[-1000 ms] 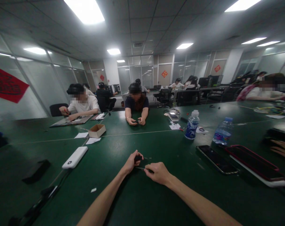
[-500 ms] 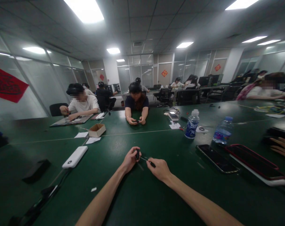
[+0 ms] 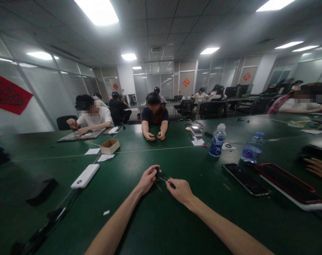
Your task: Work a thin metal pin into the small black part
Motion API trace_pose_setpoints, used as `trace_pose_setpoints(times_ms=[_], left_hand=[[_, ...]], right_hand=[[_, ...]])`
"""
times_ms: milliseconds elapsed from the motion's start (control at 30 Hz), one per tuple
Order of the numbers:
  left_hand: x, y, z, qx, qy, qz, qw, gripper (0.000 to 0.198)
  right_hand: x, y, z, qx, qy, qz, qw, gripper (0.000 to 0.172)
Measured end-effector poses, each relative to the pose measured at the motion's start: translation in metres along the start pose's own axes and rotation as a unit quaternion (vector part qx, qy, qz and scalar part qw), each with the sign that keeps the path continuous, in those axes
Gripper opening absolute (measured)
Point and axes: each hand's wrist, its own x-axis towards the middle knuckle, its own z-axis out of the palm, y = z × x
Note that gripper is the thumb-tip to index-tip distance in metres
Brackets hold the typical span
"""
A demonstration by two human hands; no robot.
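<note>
Near the middle of the green table (image 3: 161, 223), my left hand (image 3: 147, 180) is closed round a small black object (image 3: 157, 173), whose kind I cannot make out. My right hand (image 3: 180, 190) grips a screwdriver (image 3: 172, 185) by its dark handle. The thin metal shaft points left at the black object. Its tip is at or very close to that object; contact is too small to tell. Fingers cover part of both things.
A white power bank (image 3: 85, 176) with a cable lies to the left, beyond a paper scrap (image 3: 106, 213). A small open box (image 3: 110, 146) stands farther back. To the right are two bottles (image 3: 217, 141) and phones (image 3: 244, 179). A person (image 3: 154, 120) sits opposite; another person's hand (image 3: 318, 168) rests at far right.
Both hands keep their grips and stay nearly in place. The black object has turned slightly, and the screwdriver's tip appears a little closer to it. The whole view has shifted very slightly.
</note>
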Motion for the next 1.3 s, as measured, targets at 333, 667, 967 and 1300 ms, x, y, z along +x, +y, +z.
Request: trace_pose_setpoints(times_ms=[333, 667, 967, 1300], left_hand=[[-0.001, 0.0, -0.002, -0.003, -0.005, 0.003, 1.0, 0.042], [-0.003, 0.003, 0.001, 0.02, -0.038, 0.01, 0.999, 0.04], [-0.003, 0.003, 0.003, 0.018, -0.037, 0.041, 0.998, 0.04], [-0.009, 0.005, 0.009, 0.152, -0.091, 0.024, 0.984, 0.037]], right_hand=[[-0.001, 0.0, -0.002, -0.032, -0.02, 0.027, 0.999, 0.034], [-0.002, -0.003, -0.006, -0.016, -0.043, 0.031, 0.998, 0.032], [-0.003, -0.002, -0.004, -0.004, -0.061, 0.028, 0.998, 0.033], [0.003, 0.01, -0.002, 0.059, 0.007, 0.118, 0.991, 0.039]])
